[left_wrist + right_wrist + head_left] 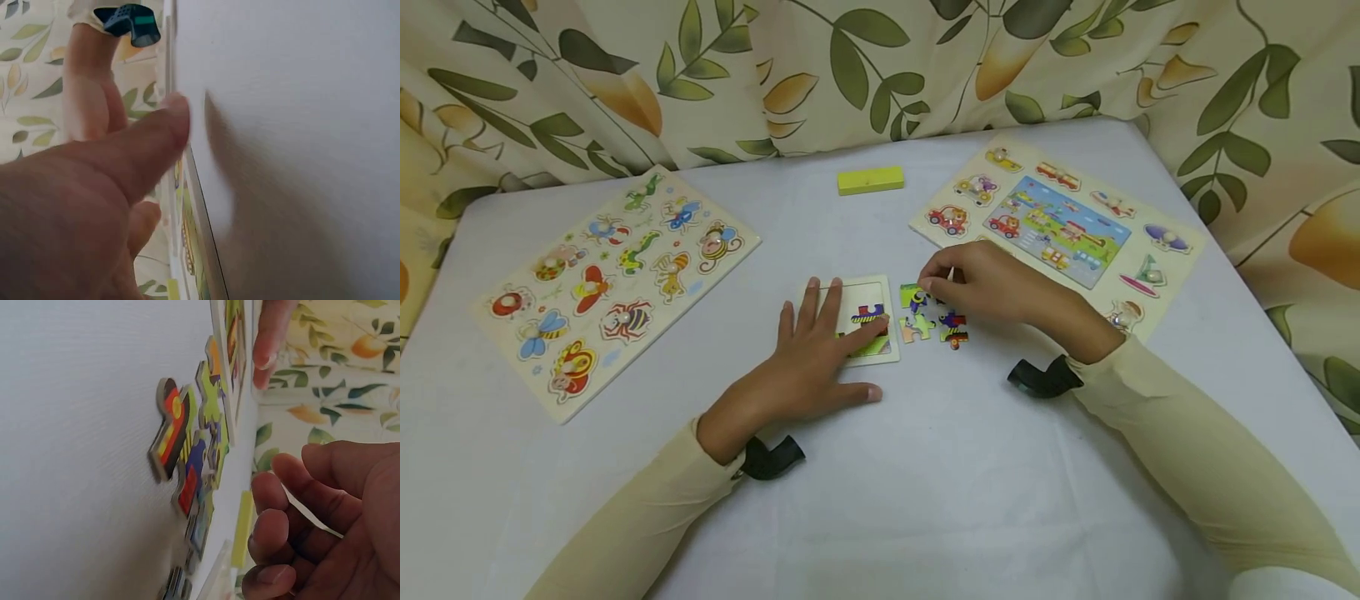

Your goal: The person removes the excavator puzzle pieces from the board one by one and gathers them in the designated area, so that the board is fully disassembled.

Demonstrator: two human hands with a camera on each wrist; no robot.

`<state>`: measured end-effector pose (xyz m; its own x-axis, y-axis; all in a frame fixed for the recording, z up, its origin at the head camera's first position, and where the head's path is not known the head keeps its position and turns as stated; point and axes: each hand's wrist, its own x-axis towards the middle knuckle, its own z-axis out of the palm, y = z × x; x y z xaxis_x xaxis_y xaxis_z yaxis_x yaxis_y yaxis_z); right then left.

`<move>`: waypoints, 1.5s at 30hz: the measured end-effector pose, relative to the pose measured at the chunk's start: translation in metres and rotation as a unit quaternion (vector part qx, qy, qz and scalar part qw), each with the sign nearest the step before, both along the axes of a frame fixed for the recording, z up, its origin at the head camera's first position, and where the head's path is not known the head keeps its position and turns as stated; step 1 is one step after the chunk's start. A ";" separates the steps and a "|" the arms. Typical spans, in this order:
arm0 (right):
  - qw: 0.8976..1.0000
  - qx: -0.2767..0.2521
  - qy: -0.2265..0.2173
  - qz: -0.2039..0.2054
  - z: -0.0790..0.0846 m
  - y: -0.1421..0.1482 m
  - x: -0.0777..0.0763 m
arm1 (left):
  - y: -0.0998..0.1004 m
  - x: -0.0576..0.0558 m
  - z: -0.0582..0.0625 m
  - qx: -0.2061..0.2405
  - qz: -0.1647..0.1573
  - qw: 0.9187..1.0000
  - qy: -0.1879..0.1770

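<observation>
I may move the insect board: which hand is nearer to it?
Left. The left hand is to the right of the insect board, spread over the small puzzle tray. The right hand is farther right, beside the loose puzzle pieces.

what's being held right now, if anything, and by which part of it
Nothing visible: the right hand curls empty by the loose jigsaw pieces, and the left hand lies spread over the jigsaw tray.

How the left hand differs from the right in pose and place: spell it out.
The left hand is splayed, while the right hand is bent inward. The left hand lies over the tray; the right hand is by the loose pieces. Both are bare and come out of beige sleeves.
</observation>
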<state>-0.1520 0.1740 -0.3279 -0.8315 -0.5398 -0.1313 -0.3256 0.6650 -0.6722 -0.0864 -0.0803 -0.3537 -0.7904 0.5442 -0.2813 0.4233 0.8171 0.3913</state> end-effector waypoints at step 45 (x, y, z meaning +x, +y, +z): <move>0.994 0.037 -0.036 0.095 -0.006 -0.067 -0.014 | -0.004 -0.003 -0.002 -0.052 -0.065 0.996 -0.029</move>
<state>-0.1663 0.1074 -0.3340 -0.7018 -0.6736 -0.2320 -0.4033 0.6440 -0.6501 -0.0890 -0.0839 -0.3560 -0.6960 0.6059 -0.3853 0.5066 0.7946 0.3345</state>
